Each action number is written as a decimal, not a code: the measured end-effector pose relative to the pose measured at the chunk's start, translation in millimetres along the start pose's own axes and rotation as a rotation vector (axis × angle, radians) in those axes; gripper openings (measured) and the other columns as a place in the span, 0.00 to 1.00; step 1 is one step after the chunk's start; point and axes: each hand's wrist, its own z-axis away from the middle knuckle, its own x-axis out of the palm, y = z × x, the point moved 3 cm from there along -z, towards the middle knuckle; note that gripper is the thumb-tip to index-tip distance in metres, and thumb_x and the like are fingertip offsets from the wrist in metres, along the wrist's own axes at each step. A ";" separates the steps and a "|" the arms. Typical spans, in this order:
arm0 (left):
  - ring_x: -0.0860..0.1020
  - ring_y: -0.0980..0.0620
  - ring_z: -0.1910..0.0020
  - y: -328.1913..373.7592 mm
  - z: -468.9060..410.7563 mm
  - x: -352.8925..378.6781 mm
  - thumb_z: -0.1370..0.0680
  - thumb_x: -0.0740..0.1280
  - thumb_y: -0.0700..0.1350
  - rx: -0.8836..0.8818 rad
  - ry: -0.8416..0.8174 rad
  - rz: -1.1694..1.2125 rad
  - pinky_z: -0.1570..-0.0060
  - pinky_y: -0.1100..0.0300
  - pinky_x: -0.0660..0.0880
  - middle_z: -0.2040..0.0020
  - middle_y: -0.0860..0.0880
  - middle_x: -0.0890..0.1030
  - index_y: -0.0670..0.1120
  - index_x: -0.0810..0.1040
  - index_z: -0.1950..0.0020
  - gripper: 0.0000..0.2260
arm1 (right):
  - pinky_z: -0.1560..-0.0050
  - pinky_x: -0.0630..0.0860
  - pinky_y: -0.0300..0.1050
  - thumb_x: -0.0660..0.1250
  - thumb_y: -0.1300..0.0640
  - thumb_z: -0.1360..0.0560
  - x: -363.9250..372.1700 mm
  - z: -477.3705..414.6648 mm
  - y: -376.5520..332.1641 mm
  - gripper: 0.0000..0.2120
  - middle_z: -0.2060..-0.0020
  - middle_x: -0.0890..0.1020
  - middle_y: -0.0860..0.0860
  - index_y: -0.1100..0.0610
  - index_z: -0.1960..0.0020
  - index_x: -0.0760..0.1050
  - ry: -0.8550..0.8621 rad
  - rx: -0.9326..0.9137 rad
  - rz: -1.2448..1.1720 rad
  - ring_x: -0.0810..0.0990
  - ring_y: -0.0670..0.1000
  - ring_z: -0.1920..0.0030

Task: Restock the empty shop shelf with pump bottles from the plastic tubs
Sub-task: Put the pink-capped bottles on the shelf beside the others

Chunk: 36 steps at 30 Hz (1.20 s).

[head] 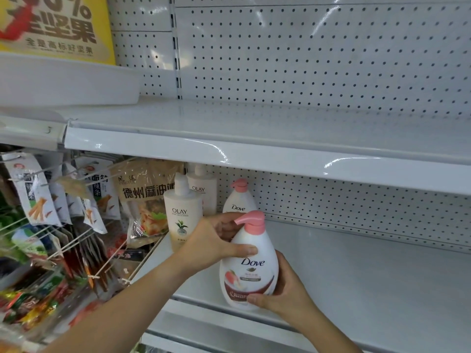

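Observation:
A white Dove pump bottle [251, 266] with a pink pump stands at the front of the lower white shelf [369, 284]. My left hand [216, 243] grips its neck and shoulder from the left. My right hand [285, 289] wraps round its lower body from the right. Behind it stands a second Dove bottle [239, 200] near the pegboard back. Two cream Olay pump bottles [182, 210] [204, 189] stand one behind the other at the shelf's left end.
The upper white shelf [254, 128] spans the view above, with a white tub [63, 80] and a yellow sign [56, 26] at its left. Hanging snack packets [38, 192] on wire hooks fill the left bay. The pegboard back [356, 200] runs behind the bottles.

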 end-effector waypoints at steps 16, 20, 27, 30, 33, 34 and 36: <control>0.83 0.46 0.40 -6.0 -12.8 -6.0 0.31 0.80 0.33 0.057 -0.121 -0.095 0.38 0.50 0.78 0.42 0.46 0.85 0.46 0.80 0.35 0.26 | 0.43 0.81 0.54 0.84 0.62 0.41 -4.8 -3.3 -3.8 0.42 0.43 0.83 0.49 0.47 0.33 0.71 0.080 0.031 0.182 0.82 0.52 0.42; 0.79 0.51 0.35 10.7 -25.7 -21.7 0.28 0.76 0.43 0.119 -0.077 -0.135 0.34 0.54 0.76 0.36 0.49 0.82 0.46 0.78 0.32 0.24 | 0.44 0.81 0.49 0.84 0.65 0.40 -11.3 -8.9 -0.9 0.41 0.43 0.83 0.47 0.47 0.33 0.71 0.109 0.029 0.213 0.82 0.49 0.42; 0.74 0.57 0.33 31.4 -69.3 -34.9 0.26 0.61 0.70 0.231 -0.001 -0.867 0.32 0.51 0.72 0.32 0.57 0.77 0.53 0.73 0.29 0.32 | 0.48 0.81 0.42 0.84 0.63 0.40 -16.3 -26.4 12.7 0.41 0.43 0.83 0.44 0.46 0.33 0.70 0.153 0.049 0.217 0.82 0.45 0.43; 0.71 0.53 0.30 23.2 -89.2 -31.8 0.26 0.61 0.73 0.154 -0.104 -1.080 0.32 0.52 0.70 0.29 0.53 0.73 0.52 0.66 0.24 0.37 | 0.47 0.81 0.43 0.84 0.63 0.40 -14.0 -37.9 18.6 0.42 0.42 0.82 0.44 0.45 0.33 0.70 0.165 0.045 0.227 0.81 0.45 0.42; 0.68 0.51 0.27 14.7 -106.1 -32.1 0.26 0.63 0.72 0.106 -0.131 -1.121 0.31 0.52 0.68 0.25 0.51 0.70 0.51 0.62 0.21 0.40 | 0.44 0.81 0.47 0.85 0.57 0.43 -10.5 -49.1 22.7 0.44 0.41 0.81 0.44 0.45 0.32 0.69 0.171 0.045 0.230 0.81 0.46 0.41; 0.68 0.51 0.27 12.3 -111.3 -33.1 0.27 0.63 0.72 0.104 -0.123 -1.118 0.31 0.52 0.68 0.24 0.51 0.69 0.50 0.62 0.21 0.41 | 0.44 0.81 0.49 0.85 0.54 0.44 -9.2 -52.7 24.3 0.45 0.41 0.81 0.44 0.45 0.32 0.69 0.176 0.045 0.233 0.81 0.47 0.40; 0.69 0.52 0.28 6.8 -120.0 -36.6 0.28 0.64 0.73 0.090 -0.109 -1.108 0.31 0.53 0.69 0.25 0.52 0.69 0.51 0.65 0.22 0.41 | 0.43 0.81 0.50 0.85 0.53 0.45 -7.3 -58.9 27.6 0.45 0.40 0.81 0.45 0.44 0.32 0.69 0.181 0.041 0.242 0.80 0.47 0.40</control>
